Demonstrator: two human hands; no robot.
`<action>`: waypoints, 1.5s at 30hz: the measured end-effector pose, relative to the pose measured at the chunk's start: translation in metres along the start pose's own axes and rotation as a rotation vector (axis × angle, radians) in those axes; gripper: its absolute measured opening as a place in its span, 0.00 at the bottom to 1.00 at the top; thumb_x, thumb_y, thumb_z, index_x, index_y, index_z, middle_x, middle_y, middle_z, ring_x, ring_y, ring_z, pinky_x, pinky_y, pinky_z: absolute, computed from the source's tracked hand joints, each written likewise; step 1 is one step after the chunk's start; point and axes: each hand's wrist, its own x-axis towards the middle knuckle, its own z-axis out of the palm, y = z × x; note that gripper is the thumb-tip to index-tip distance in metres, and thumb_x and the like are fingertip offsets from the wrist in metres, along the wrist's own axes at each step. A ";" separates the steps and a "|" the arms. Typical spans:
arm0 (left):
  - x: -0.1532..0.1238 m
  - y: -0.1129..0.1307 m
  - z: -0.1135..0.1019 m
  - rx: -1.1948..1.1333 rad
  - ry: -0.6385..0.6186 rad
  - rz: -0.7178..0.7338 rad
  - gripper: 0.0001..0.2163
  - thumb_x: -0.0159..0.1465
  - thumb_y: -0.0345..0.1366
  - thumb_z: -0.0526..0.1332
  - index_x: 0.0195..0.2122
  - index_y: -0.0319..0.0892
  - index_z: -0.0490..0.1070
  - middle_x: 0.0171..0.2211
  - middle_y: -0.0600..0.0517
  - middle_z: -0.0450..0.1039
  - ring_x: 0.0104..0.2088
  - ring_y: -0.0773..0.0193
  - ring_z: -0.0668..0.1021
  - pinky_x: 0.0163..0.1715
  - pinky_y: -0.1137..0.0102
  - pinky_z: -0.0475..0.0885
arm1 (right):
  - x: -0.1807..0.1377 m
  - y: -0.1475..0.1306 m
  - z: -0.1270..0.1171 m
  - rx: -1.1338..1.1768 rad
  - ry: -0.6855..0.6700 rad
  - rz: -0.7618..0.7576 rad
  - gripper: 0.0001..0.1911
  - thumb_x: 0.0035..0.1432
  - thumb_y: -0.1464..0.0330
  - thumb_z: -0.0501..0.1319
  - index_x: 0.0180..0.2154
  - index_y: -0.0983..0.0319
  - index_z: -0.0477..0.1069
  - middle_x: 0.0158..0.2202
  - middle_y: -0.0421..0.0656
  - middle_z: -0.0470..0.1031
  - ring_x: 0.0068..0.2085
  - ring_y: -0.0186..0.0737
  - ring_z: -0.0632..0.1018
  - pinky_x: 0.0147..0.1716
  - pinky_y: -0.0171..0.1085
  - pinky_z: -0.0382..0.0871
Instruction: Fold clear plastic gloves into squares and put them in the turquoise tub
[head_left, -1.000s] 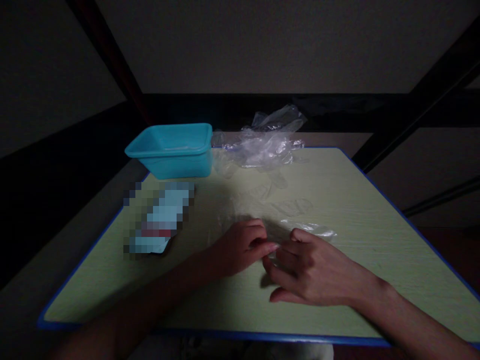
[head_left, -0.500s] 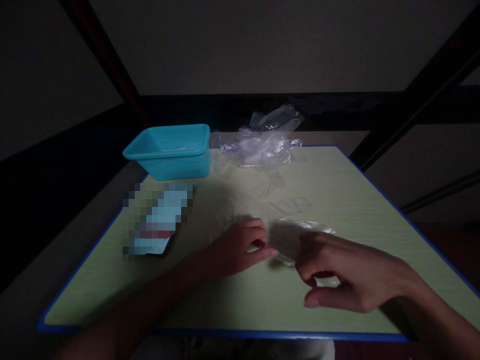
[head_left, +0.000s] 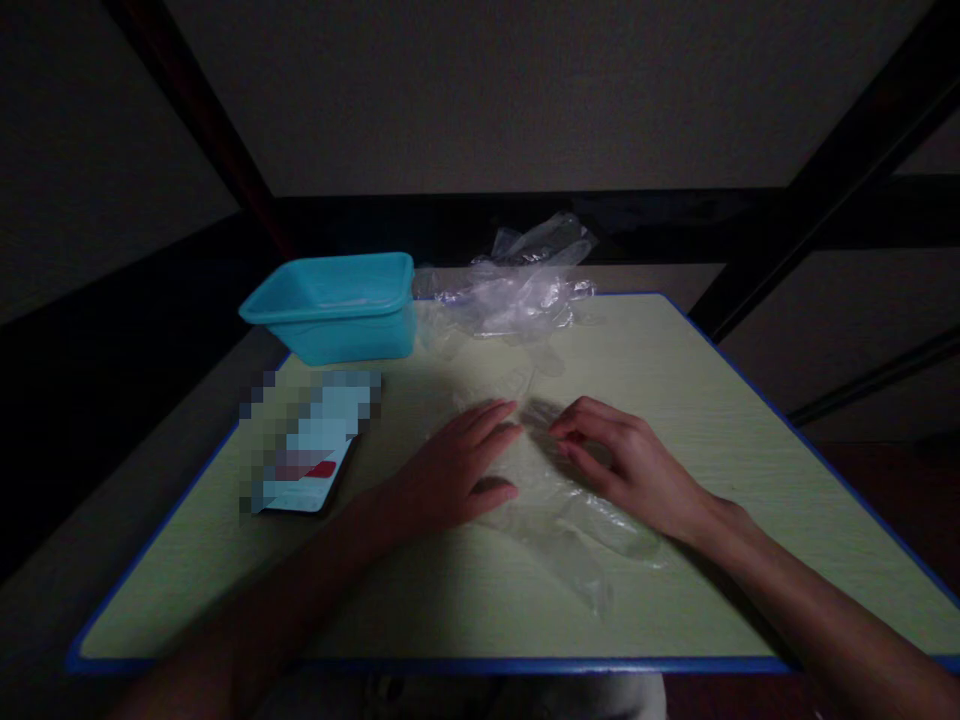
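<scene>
A clear, thin plastic glove [head_left: 577,570] lies spread on the table in front of me, its finger-like strips pointing towards me and to the right. My left hand [head_left: 469,465] rests flat over its left part, fingers stretched and thumb apart. To the right, my right hand [head_left: 615,450] has its thumb and fingertips brought together at a strip of the clear plastic near the middle of the table. The exact grip is partly hidden by the fingers. Further back sits a crumpled heap of similar clear gloves [head_left: 525,295].
A turquoise plastic basket [head_left: 345,335] stands at the back left. Nearer on the left lies a phone [head_left: 315,490] with a lit, partly blurred screen. The pale table [head_left: 712,600] has a blue edge, and a wall rises behind it.
My left hand has opened from a curled pose and flattened. My right hand has moved forward and left to the clear plastic. Plastic strips now extend nearer to me.
</scene>
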 end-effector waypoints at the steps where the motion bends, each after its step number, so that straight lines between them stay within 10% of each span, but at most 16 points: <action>1: 0.000 -0.001 0.002 0.055 -0.041 0.010 0.27 0.60 0.41 0.60 0.56 0.31 0.59 0.62 0.33 0.51 0.62 0.47 0.54 0.58 0.53 0.54 | -0.001 0.001 0.004 -0.050 -0.031 -0.035 0.10 0.61 0.72 0.51 0.38 0.66 0.70 0.35 0.48 0.71 0.37 0.41 0.73 0.37 0.41 0.70; 8: 0.000 -0.003 0.003 0.235 -0.191 -0.097 0.34 0.60 0.52 0.55 0.60 0.33 0.53 0.64 0.36 0.46 0.64 0.45 0.50 0.59 0.48 0.48 | -0.007 0.002 0.025 -0.227 -0.402 -0.214 0.39 0.57 0.53 0.56 0.60 0.73 0.53 0.62 0.62 0.53 0.63 0.53 0.54 0.59 0.52 0.53; 17: 0.000 -0.001 0.001 0.264 -0.210 -0.124 0.36 0.59 0.53 0.56 0.62 0.35 0.51 0.65 0.38 0.44 0.64 0.47 0.50 0.59 0.48 0.48 | -0.030 0.011 0.014 -0.280 -0.558 -0.201 0.51 0.50 0.46 0.56 0.64 0.71 0.42 0.66 0.57 0.36 0.65 0.50 0.40 0.61 0.53 0.35; 27: 0.001 0.014 0.003 0.318 -0.235 -0.208 0.35 0.61 0.55 0.52 0.62 0.34 0.50 0.64 0.36 0.44 0.64 0.45 0.49 0.58 0.48 0.50 | -0.048 0.012 -0.012 -0.287 -0.533 -0.222 0.50 0.52 0.45 0.55 0.65 0.66 0.36 0.66 0.54 0.41 0.65 0.52 0.45 0.60 0.58 0.43; 35: -0.003 0.059 -0.014 0.384 -0.190 -0.298 0.27 0.64 0.51 0.51 0.54 0.33 0.63 0.57 0.36 0.62 0.58 0.44 0.64 0.56 0.49 0.57 | -0.034 0.017 -0.042 -0.376 -0.308 -0.060 0.24 0.64 0.58 0.48 0.55 0.64 0.64 0.57 0.51 0.66 0.57 0.49 0.67 0.55 0.56 0.60; 40: -0.004 0.049 -0.003 0.450 -0.017 -0.270 0.21 0.67 0.38 0.49 0.55 0.26 0.59 0.58 0.32 0.59 0.60 0.48 0.62 0.56 0.56 0.61 | -0.009 0.000 -0.007 -0.304 -0.071 0.028 0.23 0.62 0.71 0.45 0.55 0.72 0.62 0.56 0.57 0.66 0.56 0.48 0.69 0.54 0.50 0.64; 45: -0.009 0.033 0.020 0.360 -0.003 -0.302 0.22 0.65 0.35 0.47 0.56 0.23 0.56 0.60 0.30 0.54 0.62 0.50 0.58 0.58 0.58 0.59 | 0.007 -0.015 0.049 -0.246 -0.124 -0.081 0.25 0.61 0.73 0.45 0.58 0.75 0.57 0.59 0.58 0.61 0.60 0.45 0.62 0.57 0.48 0.60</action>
